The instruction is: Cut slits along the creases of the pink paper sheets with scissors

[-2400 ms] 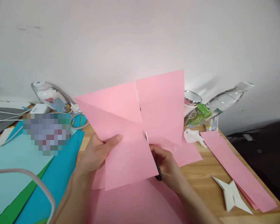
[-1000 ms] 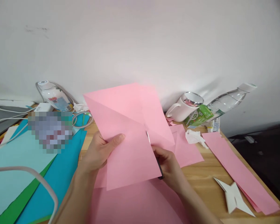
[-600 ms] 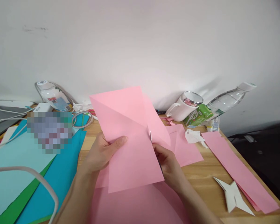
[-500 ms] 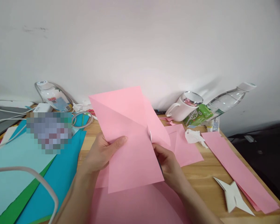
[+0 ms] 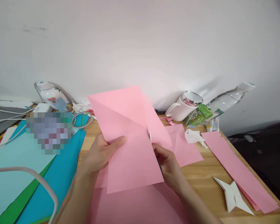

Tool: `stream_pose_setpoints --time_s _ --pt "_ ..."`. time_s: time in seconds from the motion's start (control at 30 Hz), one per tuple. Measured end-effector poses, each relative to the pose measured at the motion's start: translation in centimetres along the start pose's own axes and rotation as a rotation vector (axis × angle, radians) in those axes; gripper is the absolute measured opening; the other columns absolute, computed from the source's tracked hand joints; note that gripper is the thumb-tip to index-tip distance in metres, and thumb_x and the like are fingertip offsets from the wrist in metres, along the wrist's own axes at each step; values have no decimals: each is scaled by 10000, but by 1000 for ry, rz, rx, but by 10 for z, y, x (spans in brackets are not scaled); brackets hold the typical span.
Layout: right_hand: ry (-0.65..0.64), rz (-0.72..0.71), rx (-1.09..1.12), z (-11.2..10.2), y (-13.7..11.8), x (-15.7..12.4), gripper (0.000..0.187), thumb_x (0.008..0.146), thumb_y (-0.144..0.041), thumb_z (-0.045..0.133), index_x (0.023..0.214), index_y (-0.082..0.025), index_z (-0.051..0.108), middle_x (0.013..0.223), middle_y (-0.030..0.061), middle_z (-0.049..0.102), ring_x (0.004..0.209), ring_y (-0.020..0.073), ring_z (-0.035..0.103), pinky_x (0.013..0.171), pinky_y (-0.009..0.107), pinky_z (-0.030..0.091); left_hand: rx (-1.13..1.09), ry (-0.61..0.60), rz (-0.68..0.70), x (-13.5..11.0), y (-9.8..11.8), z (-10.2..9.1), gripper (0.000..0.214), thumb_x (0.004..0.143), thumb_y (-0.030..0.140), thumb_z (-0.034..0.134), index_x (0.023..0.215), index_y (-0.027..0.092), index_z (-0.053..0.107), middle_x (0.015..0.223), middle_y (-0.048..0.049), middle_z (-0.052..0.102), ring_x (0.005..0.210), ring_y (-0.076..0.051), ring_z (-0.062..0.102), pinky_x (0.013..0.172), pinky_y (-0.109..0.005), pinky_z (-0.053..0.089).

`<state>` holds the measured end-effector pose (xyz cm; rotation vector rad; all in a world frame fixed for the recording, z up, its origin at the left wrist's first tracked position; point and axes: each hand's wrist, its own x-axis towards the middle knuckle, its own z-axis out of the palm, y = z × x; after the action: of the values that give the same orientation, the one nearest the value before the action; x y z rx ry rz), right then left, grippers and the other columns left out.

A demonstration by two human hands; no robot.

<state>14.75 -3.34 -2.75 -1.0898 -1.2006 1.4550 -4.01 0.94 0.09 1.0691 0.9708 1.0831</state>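
Both your hands work above the desk's near edge. Your left hand pinches the pink sheet, thumb on top. Your right hand is closed around the scissors, and only the blade tip shows, at the sheet's right edge. The cut seems nearly finished, but I cannot tell if the flap behind is joined. Pink strips lie along the right edge.

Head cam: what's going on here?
A person's left hand holds a folded pink paper sheet up over the wooden desk, thumb on its front. The right hand grips scissors at the sheet's right edge, only the blade tip and some black handle showing. To the right lie pink strips and a white paper star.
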Motion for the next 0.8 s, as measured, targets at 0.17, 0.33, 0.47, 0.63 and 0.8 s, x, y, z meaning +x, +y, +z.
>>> stream_pose_setpoints --time_s 0.17,0.33,0.47,0.63,0.8 --pt "30 12 -17 -2 1 0 323 558 -227 834 811 -185 637 736 17 654 695 162 591 612 238 474 -28 5 35 0 -3 2 264 695 269 714 941 183 669 954 -43 722 805 -219 674 665 -307 569" --pt "37 18 -6 -2 -1 0 316 549 -210 835 795 -183 639 701 4 637 663 146 572 597 227 459 -21 16 62 1 -3 4 245 696 252 714 929 184 680 967 -37 720 806 -202 675 667 -283 568" --pt "35 22 21 -1 -1 0 298 540 -206 838 749 -178 627 715 3 635 643 134 558 571 212 444 -28 36 51 0 -1 5 266 679 268 726 927 181 681 951 -44 723 804 -214 677 655 -288 569" --pt "31 12 54 -1 0 0 301 529 -175 841 748 -176 635 740 4 642 654 128 557 572 200 450 -21 30 42 -1 -1 4 267 675 276 731 920 179 684 938 -50 725 800 -218 679 650 -292 571" --pt "35 -9 68 0 -1 1 276 534 -152 836 744 -169 657 715 -6 641 642 113 554 567 180 452 -5 9 43 2 -5 0 310 689 290 721 966 159 673 992 -69 712 835 -238 677 678 -321 572"
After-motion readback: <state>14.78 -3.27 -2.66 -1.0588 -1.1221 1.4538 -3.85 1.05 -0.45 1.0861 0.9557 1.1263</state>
